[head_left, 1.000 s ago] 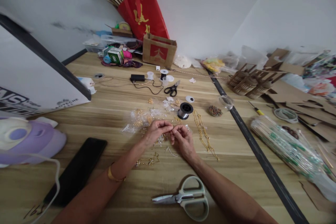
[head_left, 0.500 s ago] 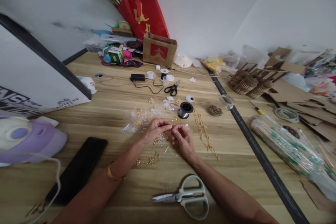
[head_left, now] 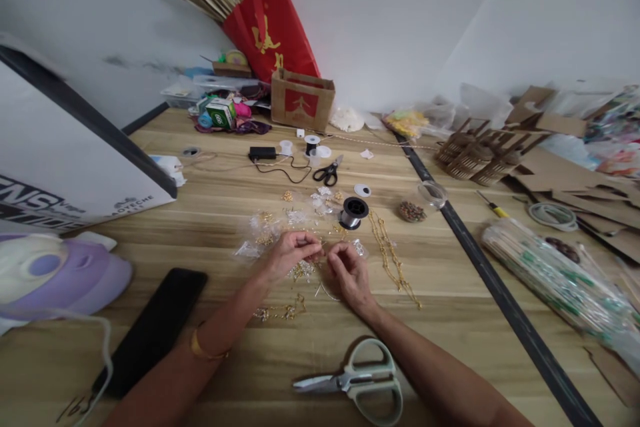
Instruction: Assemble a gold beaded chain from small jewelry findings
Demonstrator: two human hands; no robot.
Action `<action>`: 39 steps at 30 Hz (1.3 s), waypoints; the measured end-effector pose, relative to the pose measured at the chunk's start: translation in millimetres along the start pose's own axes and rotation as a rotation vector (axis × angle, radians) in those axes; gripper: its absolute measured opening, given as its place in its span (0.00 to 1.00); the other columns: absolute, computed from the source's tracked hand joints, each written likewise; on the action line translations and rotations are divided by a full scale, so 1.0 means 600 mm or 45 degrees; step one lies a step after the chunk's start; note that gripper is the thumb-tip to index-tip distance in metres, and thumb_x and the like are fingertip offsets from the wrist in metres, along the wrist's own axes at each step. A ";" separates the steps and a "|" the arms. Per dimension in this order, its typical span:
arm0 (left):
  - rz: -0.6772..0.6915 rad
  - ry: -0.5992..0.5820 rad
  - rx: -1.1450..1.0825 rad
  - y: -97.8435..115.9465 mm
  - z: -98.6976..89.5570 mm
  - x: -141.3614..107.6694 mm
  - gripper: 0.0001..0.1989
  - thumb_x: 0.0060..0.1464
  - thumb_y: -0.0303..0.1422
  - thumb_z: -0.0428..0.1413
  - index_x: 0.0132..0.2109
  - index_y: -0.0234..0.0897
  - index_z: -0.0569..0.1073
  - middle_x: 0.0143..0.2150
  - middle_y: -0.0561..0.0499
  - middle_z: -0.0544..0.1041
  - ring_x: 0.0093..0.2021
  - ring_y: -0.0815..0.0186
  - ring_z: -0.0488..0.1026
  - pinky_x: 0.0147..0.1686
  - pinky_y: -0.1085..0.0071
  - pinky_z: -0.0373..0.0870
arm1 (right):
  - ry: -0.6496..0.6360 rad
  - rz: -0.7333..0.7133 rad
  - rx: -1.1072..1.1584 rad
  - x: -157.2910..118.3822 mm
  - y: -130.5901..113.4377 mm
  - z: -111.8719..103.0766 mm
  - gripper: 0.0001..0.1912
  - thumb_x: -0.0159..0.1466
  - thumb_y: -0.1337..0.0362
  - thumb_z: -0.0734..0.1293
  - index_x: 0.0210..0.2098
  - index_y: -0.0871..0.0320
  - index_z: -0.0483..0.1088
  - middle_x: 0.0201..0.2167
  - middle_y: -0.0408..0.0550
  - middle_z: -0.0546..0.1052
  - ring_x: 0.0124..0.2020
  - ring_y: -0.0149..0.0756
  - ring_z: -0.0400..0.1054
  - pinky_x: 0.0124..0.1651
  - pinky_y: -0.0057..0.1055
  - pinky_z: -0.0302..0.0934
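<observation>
My left hand (head_left: 296,252) is closed in a pinch over the middle of the table; whatever lies between its fingertips is too small to name. Just to its right, my right hand (head_left: 348,271) also pinches, its fingertips a small gap from the left ones. Beneath them lies a pile of small gold and clear beads (head_left: 303,271). A thin pale strand (head_left: 327,291) curves out below my right hand. Beyond it stands a black spool of clear thread (head_left: 354,213). Gold chains (head_left: 393,253) lie to the right, and a beaded chain (head_left: 281,311) rests nearer me.
Large pale-handled scissors (head_left: 357,383) lie in front of me, near a black phone (head_left: 153,327) at left. Black scissors (head_left: 327,172) and small bead bags (head_left: 265,227) lie farther back. A paper bag (head_left: 303,101) stands behind; wrapped sticks (head_left: 547,280) lie at right.
My fingertips have drawn slightly apart, the left hand shifting a little left. The view has tilted slightly; the objects on the table stay in place.
</observation>
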State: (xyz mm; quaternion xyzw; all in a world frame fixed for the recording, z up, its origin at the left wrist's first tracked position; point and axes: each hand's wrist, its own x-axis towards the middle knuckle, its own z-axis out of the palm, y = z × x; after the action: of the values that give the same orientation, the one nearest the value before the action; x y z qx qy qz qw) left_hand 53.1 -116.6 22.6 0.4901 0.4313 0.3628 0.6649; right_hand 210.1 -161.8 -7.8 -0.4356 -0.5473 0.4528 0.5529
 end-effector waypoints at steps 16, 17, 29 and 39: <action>0.008 -0.062 -0.058 -0.021 -0.006 -0.029 0.13 0.43 0.37 0.64 0.30 0.31 0.74 0.26 0.51 0.77 0.25 0.70 0.72 0.30 0.73 0.68 | -0.047 -0.124 -0.261 -0.007 -0.007 0.001 0.09 0.63 0.60 0.63 0.29 0.59 0.65 0.24 0.43 0.69 0.25 0.30 0.60 0.28 0.27 0.56; 0.011 -0.060 -0.054 -0.022 -0.007 -0.029 0.13 0.43 0.37 0.64 0.30 0.31 0.74 0.25 0.51 0.77 0.25 0.70 0.72 0.30 0.73 0.68 | -0.053 -0.115 -0.263 -0.007 -0.007 0.001 0.09 0.63 0.60 0.63 0.29 0.59 0.65 0.24 0.43 0.69 0.25 0.30 0.60 0.27 0.27 0.55; 0.041 -0.061 0.077 -0.019 -0.007 -0.032 0.12 0.43 0.37 0.64 0.30 0.31 0.74 0.24 0.52 0.76 0.26 0.70 0.71 0.30 0.74 0.68 | -0.130 -0.088 -0.203 -0.009 -0.013 -0.002 0.08 0.63 0.61 0.63 0.29 0.59 0.65 0.23 0.43 0.68 0.24 0.30 0.60 0.26 0.28 0.56; 0.034 -0.114 0.069 -0.023 -0.013 -0.027 0.13 0.43 0.38 0.64 0.30 0.32 0.74 0.24 0.52 0.76 0.26 0.70 0.71 0.31 0.72 0.68 | -0.128 -0.057 -0.179 -0.008 -0.013 -0.001 0.09 0.62 0.61 0.63 0.28 0.59 0.65 0.22 0.43 0.68 0.22 0.29 0.58 0.24 0.29 0.54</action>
State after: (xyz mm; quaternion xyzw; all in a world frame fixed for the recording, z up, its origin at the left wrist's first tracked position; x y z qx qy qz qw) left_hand 40.6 -132.0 11.8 0.5295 0.4042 0.3375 0.6651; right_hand 210.7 -168.0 -1.2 -0.4377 -0.6143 0.4222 0.5028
